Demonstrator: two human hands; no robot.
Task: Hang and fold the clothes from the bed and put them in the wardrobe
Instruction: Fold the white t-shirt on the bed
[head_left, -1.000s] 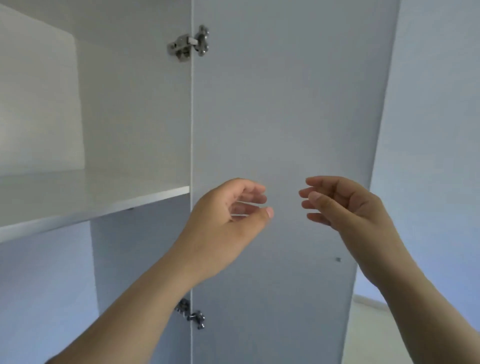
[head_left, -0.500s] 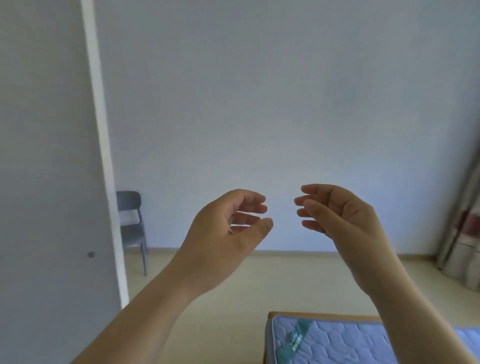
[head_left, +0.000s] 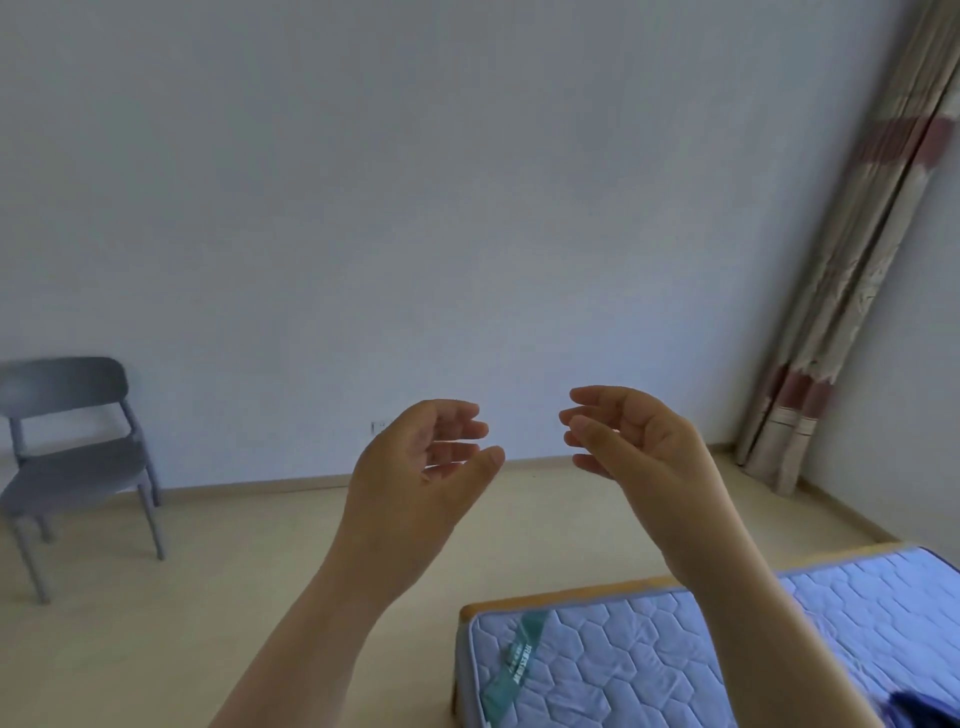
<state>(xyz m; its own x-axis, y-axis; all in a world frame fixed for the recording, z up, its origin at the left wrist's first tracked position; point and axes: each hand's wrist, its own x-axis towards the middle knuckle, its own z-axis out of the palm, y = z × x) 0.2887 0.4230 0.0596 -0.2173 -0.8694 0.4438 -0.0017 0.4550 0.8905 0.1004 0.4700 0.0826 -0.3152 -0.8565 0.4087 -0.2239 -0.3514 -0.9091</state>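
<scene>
Blue quilted mattress (head_left: 623, 660) lay near right, dark clothing (head_left: 930, 716) at its near corner. My left hand (head_left: 415, 467) and right hand (head_left: 639, 441) hovered empty, fingers (head_left: 460, 430) loosely curled; I'd best lower both, gripping the fabric's edges.

Both of your arms are bare as far as the view shows them. Your left forearm (head_left: 322, 623) enters from the bottom edge at about 7 o'clock, broad there and narrowing to the wrist. Your right forearm (head_left: 753, 623) enters from about 5 o'clock and tapers the same way. Your left hand (head_left: 415, 467), just left of centre, shows its thumb side and part of the palm, with a short, rounded thumbnail at its 3 o'clock end. Your right hand (head_left: 639, 441), just right of centre, shows its back and thumb, with a short thumbnail at its 9 o'clock end. The fingers on both are slim, and their edges look slightly soft.
</scene>
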